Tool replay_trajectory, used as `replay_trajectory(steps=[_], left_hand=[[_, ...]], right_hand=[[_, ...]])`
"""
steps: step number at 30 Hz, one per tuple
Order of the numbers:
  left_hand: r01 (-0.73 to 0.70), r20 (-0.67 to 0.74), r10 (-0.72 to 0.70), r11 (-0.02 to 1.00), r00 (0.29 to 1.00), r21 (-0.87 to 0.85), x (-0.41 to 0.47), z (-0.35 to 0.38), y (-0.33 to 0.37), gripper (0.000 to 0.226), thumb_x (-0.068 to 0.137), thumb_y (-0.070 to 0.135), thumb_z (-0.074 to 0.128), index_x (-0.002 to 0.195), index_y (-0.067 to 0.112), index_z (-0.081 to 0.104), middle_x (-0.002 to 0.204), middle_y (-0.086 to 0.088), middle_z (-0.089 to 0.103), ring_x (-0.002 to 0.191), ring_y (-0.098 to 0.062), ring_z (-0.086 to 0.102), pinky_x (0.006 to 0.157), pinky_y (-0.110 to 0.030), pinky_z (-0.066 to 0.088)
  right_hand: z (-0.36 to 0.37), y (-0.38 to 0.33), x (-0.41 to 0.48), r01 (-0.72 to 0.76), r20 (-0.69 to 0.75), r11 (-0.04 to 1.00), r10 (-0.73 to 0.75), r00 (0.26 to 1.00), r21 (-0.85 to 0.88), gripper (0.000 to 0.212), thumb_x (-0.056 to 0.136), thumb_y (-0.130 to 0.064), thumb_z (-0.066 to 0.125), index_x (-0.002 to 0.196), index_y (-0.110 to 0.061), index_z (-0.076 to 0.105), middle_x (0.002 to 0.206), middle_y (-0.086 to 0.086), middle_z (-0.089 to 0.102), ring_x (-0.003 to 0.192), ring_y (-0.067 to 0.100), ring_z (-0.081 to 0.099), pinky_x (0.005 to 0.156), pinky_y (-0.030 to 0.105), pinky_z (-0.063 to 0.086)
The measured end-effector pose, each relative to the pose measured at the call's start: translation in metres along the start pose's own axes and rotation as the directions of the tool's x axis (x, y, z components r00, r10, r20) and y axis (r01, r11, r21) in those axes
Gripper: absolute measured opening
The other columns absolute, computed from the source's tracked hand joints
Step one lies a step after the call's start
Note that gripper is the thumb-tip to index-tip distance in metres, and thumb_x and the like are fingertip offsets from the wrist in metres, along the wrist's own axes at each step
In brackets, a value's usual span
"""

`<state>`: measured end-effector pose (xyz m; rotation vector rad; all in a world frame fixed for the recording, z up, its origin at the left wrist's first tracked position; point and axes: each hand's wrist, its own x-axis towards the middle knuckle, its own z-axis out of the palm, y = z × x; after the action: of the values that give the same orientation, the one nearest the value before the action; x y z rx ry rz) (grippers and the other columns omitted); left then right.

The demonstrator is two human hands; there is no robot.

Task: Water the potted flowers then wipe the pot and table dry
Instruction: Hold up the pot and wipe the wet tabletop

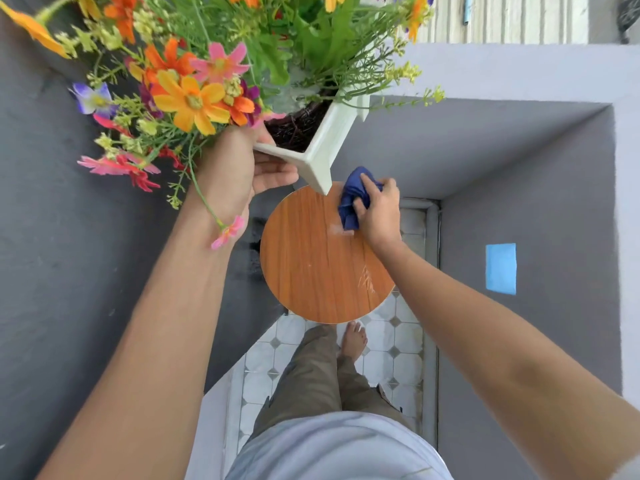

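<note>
A white square pot [325,147] full of orange, pink and purple flowers [194,98] is lifted above the far edge of the small round wooden table [311,265]. My left hand [242,168] grips the pot's near rim and side, holding it tilted in the air. My right hand [377,213] clutches a bunched dark blue cloth [353,199] and presses it on the table top at its far right. A pale wet smear [337,230] shows on the wood just beside the cloth.
Grey walls close in on the left [69,271] and right [536,202], the right one carrying a blue rectangle [500,268]. White tiled floor [398,341] lies below the table, where my bare foot [353,341] stands. A pipe [431,237] runs down the corner.
</note>
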<state>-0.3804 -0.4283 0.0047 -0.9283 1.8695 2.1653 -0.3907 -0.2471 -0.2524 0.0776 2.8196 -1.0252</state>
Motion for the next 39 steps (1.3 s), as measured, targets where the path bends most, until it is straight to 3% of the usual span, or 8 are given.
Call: replay_trajectory(steps=[3,7,15,19,23,31,36,39], left_hand=[[0.004,0.019,-0.004,1.000,1.000,-0.018,0.001,0.002,0.001,0.018,0.077,0.015,0.048,0.059,0.010,0.046,0.039,0.004,0.057,0.047,-0.014,0.060,0.051,-0.022,0.055],[0.012,0.018,-0.012,1.000,1.000,-0.008,0.005,0.002,0.004,0.025,0.083,0.009,0.047,0.058,0.009,0.047,0.040,0.001,0.058,0.048,-0.016,0.059,0.049,-0.021,0.054],[0.022,0.045,-0.021,1.000,0.999,-0.018,0.006,0.009,0.007,0.030,0.087,0.005,0.044,0.058,0.008,0.047,0.042,-0.002,0.059,0.047,-0.016,0.059,0.047,-0.021,0.053],[0.046,0.022,-0.047,0.999,0.999,0.028,0.004,0.012,0.004,0.034,0.091,0.003,0.038,0.058,0.008,0.046,0.040,-0.002,0.059,0.044,-0.014,0.060,0.047,-0.021,0.054],[0.039,-0.001,-0.039,0.999,0.999,0.023,0.006,0.005,0.003,0.033,0.090,0.003,0.039,0.059,0.009,0.047,0.040,0.000,0.058,0.044,-0.014,0.060,0.049,-0.023,0.055],[0.018,-0.051,-0.017,1.000,0.999,0.022,0.003,-0.002,-0.009,0.031,0.091,0.006,0.041,0.061,0.009,0.048,0.044,-0.001,0.061,0.048,-0.016,0.063,0.051,-0.024,0.055],[0.024,-0.065,-0.023,1.000,0.998,0.017,-0.007,-0.001,-0.027,0.029,0.091,0.006,0.042,0.063,0.009,0.048,0.057,-0.009,0.060,0.049,-0.014,0.064,0.054,-0.024,0.057],[0.039,-0.061,-0.037,0.999,0.997,0.027,-0.015,0.003,-0.040,0.029,0.093,0.005,0.040,0.065,0.010,0.047,0.060,-0.010,0.058,0.047,-0.012,0.062,0.052,-0.022,0.057]], right_hand=[[0.022,-0.017,-0.055,0.341,0.227,0.940,-0.331,0.916,-0.004,0.051,0.094,-0.020,0.062,0.144,-0.015,0.051,0.126,0.017,0.047,0.114,0.034,0.049,0.097,0.031,0.039],[0.057,-0.018,-0.102,0.765,0.607,0.616,-0.685,0.402,0.187,0.048,0.091,-0.024,0.066,0.138,-0.016,0.058,0.116,0.014,0.050,0.102,0.031,0.049,0.076,0.041,0.052],[0.011,-0.036,0.023,0.066,0.012,0.997,-0.066,0.998,-0.043,0.037,0.091,-0.026,0.054,0.127,-0.019,0.059,0.116,0.011,0.050,0.105,0.030,0.049,0.087,0.039,0.050],[0.033,-0.068,-0.021,0.274,0.131,0.960,-0.265,0.955,-0.062,0.045,0.090,-0.014,0.061,0.135,-0.010,0.055,0.116,0.018,0.051,0.103,0.035,0.048,0.075,0.042,0.050],[0.088,-0.064,-0.065,0.852,0.612,0.521,-0.690,0.386,0.050,0.051,0.090,-0.026,0.065,0.140,-0.018,0.057,0.119,0.016,0.051,0.104,0.033,0.047,0.071,0.044,0.055],[0.014,-0.028,-0.008,0.087,0.047,0.994,-0.084,0.995,-0.058,0.043,0.096,-0.025,0.052,0.139,-0.021,0.053,0.124,0.013,0.051,0.109,0.032,0.052,0.081,0.032,0.042],[0.016,0.006,-0.072,0.250,0.128,0.965,-0.239,0.963,-0.083,0.048,0.094,-0.027,0.052,0.141,-0.017,0.053,0.124,0.018,0.050,0.108,0.035,0.050,0.088,0.042,0.050],[0.025,0.028,-0.136,0.674,0.463,0.738,-0.610,0.643,0.037,0.051,0.091,-0.031,0.055,0.139,-0.015,0.055,0.115,0.018,0.052,0.100,0.034,0.049,0.076,0.044,0.052]])
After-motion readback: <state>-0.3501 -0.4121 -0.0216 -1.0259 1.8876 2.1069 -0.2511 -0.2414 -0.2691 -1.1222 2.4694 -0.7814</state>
